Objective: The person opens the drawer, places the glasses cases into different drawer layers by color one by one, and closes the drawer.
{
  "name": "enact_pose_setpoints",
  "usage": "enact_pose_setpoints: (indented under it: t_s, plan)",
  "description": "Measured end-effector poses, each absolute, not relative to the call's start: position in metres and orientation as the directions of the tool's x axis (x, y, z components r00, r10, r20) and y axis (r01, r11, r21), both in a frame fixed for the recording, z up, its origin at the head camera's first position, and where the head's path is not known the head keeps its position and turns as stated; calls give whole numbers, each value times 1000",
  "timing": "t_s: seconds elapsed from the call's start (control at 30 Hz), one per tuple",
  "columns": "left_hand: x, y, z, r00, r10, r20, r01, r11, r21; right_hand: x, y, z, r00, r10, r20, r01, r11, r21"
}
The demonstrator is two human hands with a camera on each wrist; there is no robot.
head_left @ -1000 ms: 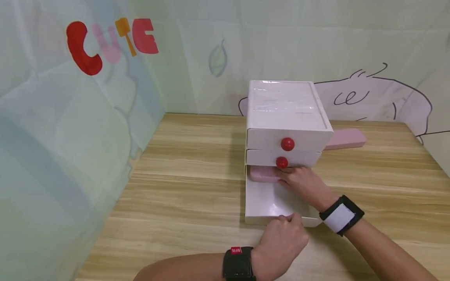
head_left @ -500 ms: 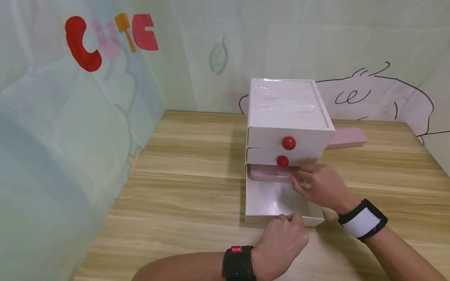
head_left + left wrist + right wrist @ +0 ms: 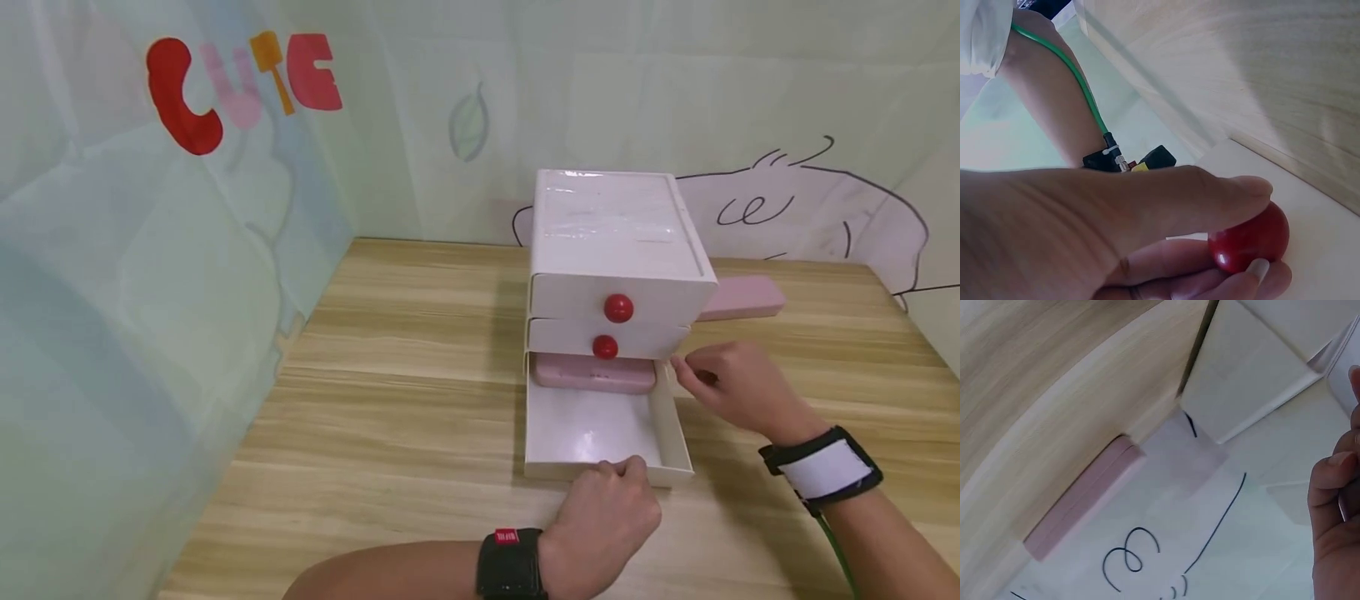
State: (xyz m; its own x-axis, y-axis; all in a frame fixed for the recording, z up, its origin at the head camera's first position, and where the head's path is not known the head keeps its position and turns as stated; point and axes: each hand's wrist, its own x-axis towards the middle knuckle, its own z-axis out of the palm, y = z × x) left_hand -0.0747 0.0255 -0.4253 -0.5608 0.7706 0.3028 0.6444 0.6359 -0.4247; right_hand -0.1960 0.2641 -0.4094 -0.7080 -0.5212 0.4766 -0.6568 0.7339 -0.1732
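Observation:
My left hand [image 3: 602, 527] pinches the round red knob [image 3: 1259, 239] of the bottom drawer between thumb and fingers; the hand hides this knob in the head view. That drawer [image 3: 592, 427] of the white cabinet [image 3: 618, 225] is pulled out. A pink, rounded case [image 3: 596, 375] lies across the back of the drawer, partly under the drawer above. Beside the drawer's right wall, my right hand [image 3: 738, 390] hovers with loosely bent fingers and nothing in them. In the right wrist view, the fingers [image 3: 1329, 481] show at the right edge.
Two more drawers with red knobs, the upper knob [image 3: 618, 308] and the middle knob [image 3: 605, 347], are pushed in above. Behind the cabinet's right side lies another pink case [image 3: 744, 297] on the wooden table [image 3: 405, 375]. Printed cloth backs the table.
My right hand has let go of the pink case in the drawer and moved out to the right, past the drawer wall. The left hand stays at the knob.

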Motion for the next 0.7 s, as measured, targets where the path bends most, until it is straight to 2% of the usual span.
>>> enact_pose_setpoints:
  t_s: [0.17, 0.4, 0.7]
  plan:
    - [-74, 26, -427, -558, 772, 305, 642, 635, -430, -206, 279, -410, -743, -490, 455, -610, 776, -160]
    - [-74, 27, -427, -554, 780, 290, 657, 624, -423, -221, 299, -419, -758, -457, 465, -576, 803, -149]
    - [-75, 26, -427, -547, 781, 302, 648, 624, -437, -249, 312, -424, -823, -410, 392, -494, 858, -141]
